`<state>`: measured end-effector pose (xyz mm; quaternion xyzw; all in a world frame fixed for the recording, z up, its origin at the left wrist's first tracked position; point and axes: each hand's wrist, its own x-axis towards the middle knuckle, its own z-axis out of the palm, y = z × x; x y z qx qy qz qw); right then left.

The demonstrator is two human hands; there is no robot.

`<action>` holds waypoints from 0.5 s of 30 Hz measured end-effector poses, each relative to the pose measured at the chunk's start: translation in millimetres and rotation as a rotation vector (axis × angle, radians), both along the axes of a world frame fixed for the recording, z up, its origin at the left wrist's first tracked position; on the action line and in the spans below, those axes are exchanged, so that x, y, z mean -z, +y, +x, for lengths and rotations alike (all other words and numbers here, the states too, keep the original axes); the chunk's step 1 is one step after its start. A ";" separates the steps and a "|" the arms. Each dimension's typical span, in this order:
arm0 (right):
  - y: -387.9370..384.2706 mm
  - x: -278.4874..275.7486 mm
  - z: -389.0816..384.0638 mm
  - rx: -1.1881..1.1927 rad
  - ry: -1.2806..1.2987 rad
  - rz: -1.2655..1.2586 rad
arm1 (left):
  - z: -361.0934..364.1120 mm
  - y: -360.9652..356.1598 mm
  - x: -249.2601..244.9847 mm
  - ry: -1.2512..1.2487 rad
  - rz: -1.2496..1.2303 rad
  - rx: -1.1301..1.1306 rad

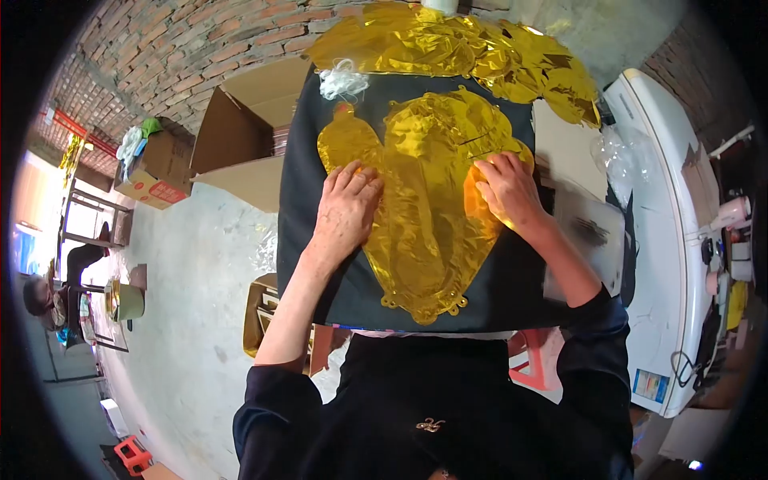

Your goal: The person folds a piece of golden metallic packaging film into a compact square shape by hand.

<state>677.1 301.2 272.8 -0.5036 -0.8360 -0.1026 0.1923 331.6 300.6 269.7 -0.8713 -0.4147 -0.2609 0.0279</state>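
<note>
Gold foil sheets [424,200] lie stacked on a black-covered table [300,200]. My left hand [350,202] rests on the left side of the foil, its fingers curled down at the edge of a rounded gold piece [346,138]. What its fingertips hold, if anything, is hidden. On the right side of the foil, my right hand [506,188] has its fingers closed by an orange piece [478,196], which shows beneath and beside the palm. A tuft of white string [342,80] sits near the table's back left corner.
More gold foil [448,44] is piled behind the table. An open cardboard box [240,136] stands at the left, and a white appliance [664,216] at the right. A red stool [530,364] is below the table. Another person [48,300] is at the far left.
</note>
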 end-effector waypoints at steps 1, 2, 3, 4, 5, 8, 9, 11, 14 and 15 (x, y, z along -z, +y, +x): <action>6.2 2.2 -1.4 -0.014 0.006 0.013 | -0.2 1.9 0.0 0.002 0.012 -0.020; 11.9 5.8 -2.0 -0.028 0.013 0.023 | -0.1 3.3 1.8 0.004 0.008 -0.014; 16.4 6.7 -3.3 -0.044 0.019 0.030 | 0.7 4.1 4.9 0.004 0.003 -0.008; 21.9 6.8 -3.8 -0.058 0.024 0.041 | 1.6 5.5 6.8 0.004 0.001 -0.002; 25.4 6.8 -3.8 -0.054 0.042 0.001 | 1.6 5.6 7.8 0.006 -0.011 0.011; 26.2 0.7 -8.2 -0.053 0.079 -0.070 | 2.7 4.6 11.8 0.013 -0.005 0.014; 26.6 1.7 -7.5 -0.062 0.083 -0.061 | 2.6 4.7 11.1 0.012 -0.002 0.013; 27.0 3.4 -6.1 -0.070 0.078 -0.041 | 1.5 6.0 10.9 0.006 0.004 -0.003; 23.3 1.8 -8.2 -0.057 0.049 -0.026 | -0.1 11.6 15.7 0.005 0.024 -0.040; 21.2 -0.4 -9.5 -0.048 0.036 -0.032 | -0.2 12.1 14.8 0.007 0.032 -0.052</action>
